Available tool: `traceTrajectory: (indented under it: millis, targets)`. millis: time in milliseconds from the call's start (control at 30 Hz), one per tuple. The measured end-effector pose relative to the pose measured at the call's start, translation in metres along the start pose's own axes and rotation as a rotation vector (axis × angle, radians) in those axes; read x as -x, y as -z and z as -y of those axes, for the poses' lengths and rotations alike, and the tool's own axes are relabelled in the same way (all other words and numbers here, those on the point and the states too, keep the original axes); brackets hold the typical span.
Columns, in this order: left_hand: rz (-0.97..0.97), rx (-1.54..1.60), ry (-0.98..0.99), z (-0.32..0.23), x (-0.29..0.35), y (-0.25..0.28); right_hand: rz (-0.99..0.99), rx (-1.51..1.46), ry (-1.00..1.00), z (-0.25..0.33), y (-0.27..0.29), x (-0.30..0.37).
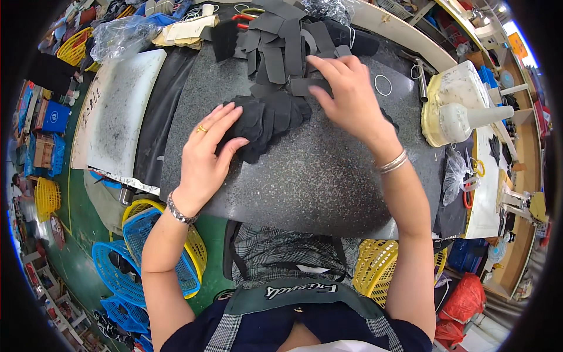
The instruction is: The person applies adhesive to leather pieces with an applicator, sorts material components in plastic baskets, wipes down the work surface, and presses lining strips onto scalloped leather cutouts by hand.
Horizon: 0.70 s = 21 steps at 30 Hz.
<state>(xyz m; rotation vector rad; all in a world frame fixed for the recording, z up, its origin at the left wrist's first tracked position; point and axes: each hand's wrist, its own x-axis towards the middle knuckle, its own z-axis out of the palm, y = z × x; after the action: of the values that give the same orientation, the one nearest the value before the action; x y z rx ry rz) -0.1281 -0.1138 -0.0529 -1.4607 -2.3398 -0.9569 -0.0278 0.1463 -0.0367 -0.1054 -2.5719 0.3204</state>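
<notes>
My left hand (205,155) lies against the left end of a fanned pile of thin black fabric pieces (267,123). Its fingers are stretched over the pile's edge and the thumb is spread apart. Farther right, my right hand (352,97) reaches over the near edge of a heap of dark grey strips (287,44). Its forefinger and thumb are apart, with the thumb tip beside a short grey piece (301,87). I see nothing gripped in either hand. Red-handled scissors (245,17) lie behind the heap.
The speckled dark stone worktop (328,176) bears a white rubber band (383,85) and, at right, a hammer (422,82). A yellowed white pot (454,105) stands at the right edge. A white board (126,111) is on the left. Yellow and blue baskets (117,264) stand below.
</notes>
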Motion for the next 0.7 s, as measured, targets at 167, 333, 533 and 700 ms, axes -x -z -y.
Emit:
traceTrajectory:
  millis: [167,333,533,700]
  targets:
    - [-0.128,0.164,0.142,0.027,-0.031,0.021,0.176,-0.053,0.031,-0.009,0.009,0.034]
    - [-0.033,-0.088,0.061,0.101,-0.101,-0.026,-0.071,-0.202,-0.048,0.013,0.019,0.035]
    - [0.087,-0.260,0.055,0.134,-0.127,-0.069,-0.125,-0.935,-0.565,0.025,0.052,0.064]
    - [-0.327,-0.043,0.300,0.108,-0.109,-0.037,-0.127,-1.122,-0.764,0.006,0.077,0.104]
